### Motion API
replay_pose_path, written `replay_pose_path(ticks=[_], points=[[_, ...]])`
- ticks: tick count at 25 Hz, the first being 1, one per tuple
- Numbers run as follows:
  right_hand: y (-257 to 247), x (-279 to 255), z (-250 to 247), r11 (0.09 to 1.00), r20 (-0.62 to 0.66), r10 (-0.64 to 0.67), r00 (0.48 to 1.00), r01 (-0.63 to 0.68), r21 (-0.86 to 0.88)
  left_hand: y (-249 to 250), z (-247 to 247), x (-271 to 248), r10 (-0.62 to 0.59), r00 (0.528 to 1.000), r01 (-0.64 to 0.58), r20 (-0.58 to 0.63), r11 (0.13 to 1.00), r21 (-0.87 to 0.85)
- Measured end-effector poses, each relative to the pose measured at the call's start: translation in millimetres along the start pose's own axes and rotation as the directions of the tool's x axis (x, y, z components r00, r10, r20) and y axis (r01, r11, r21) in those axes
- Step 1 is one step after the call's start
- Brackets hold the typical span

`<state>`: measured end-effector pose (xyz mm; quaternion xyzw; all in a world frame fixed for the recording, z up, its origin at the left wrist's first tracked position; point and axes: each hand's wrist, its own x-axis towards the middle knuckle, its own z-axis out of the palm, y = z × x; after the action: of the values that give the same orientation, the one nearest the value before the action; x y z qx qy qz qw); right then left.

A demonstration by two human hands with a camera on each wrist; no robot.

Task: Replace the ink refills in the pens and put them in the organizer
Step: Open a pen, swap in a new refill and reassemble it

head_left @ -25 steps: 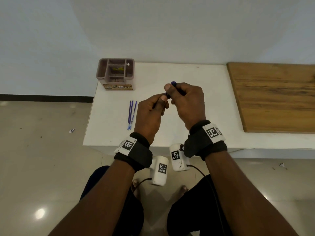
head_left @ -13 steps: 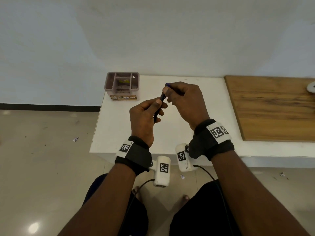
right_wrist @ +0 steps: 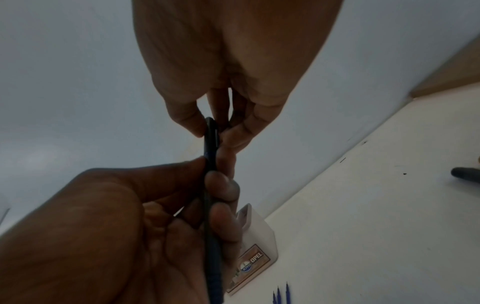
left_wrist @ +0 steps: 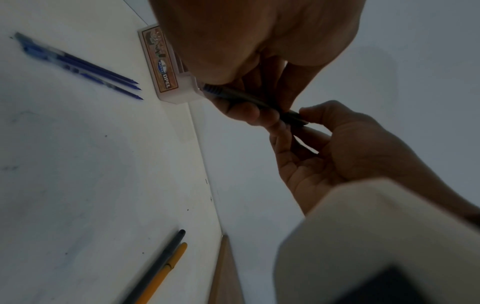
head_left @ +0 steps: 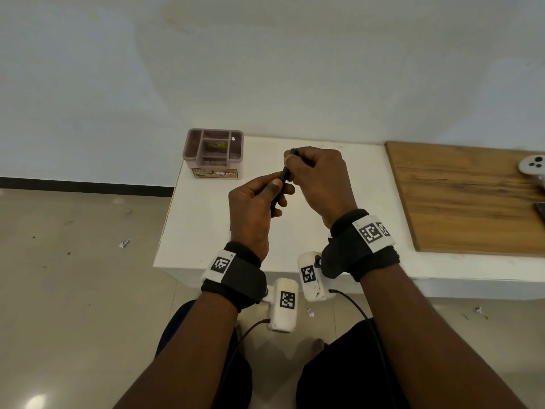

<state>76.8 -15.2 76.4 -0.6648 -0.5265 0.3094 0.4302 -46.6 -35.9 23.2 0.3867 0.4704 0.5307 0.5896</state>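
White table, pen betw 2 hands

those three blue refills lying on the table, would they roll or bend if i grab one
The blue refills look thin and round, so a nudge would probably roll them on the smooth white table. Being so slender they likely flex, and feel very light.

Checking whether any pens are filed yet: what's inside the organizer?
No pens stand in the organizer; something yellowish lies in its middle compartment. The compartment floors are mostly hidden by their walls.
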Motion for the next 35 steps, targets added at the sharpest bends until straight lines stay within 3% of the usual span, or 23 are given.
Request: replay_pose_path(ticks=[14, 27, 32, 35], points=[[23.1, 5.9, 1.5, 0.999, 0.026, -0.027, 0.999, 0.028, -0.034, -21.3, 13.2, 2.2, 0.034, 0.999, -0.033, -0.037, 0.998, 0.046], [3.9, 27.8, -7.8, 0.993, 0.029, -0.087, 0.996, 0.089, -0.073, -26.2, 5.9, -10.5, -0.08, 0.997, 0.08, 0.012, 0.996, -0.042], [24.2, 26.0, 1.9, 1.0, -0.028, 0.028, 0.999, -0.028, -0.004, -27.5, 0.5, -4.8, -0.075, 0.99, 0.073, -0.12, 0.997, -0.021], [55.7, 27.4, 22.0, 0.989, -0.014, 0.119, 0.993, -0.12, -0.087, -30.0, -12.7, -0.8, -0.088, 0.972, 0.079, -0.219, 0.996, -0.048]])
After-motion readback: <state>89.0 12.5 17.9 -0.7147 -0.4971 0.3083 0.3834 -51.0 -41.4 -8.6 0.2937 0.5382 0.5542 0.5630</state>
